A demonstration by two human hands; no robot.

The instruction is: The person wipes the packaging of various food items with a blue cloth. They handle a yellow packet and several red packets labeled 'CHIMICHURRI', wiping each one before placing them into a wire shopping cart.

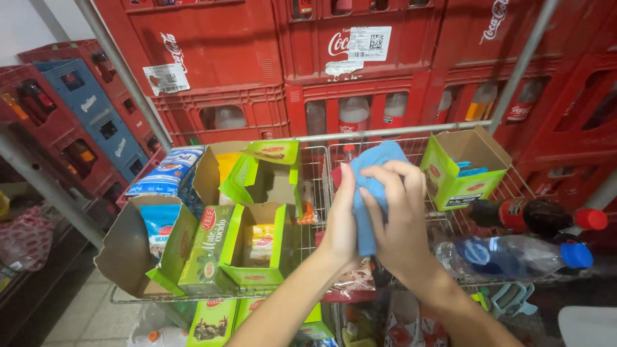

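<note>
Risk: I am holding the blue packet (373, 193) above the wire shelf (411, 132), and because it is being pinched only between palms, it could be slipping down onto the clear plastic bottle (508, 256) or the green cartons (254, 247) below. My left hand (340, 222) is pressing flat against its left side; my right hand (398, 215) is curling over its front, fingers closed on it. The packet is sitting between both hands, upright
</note>
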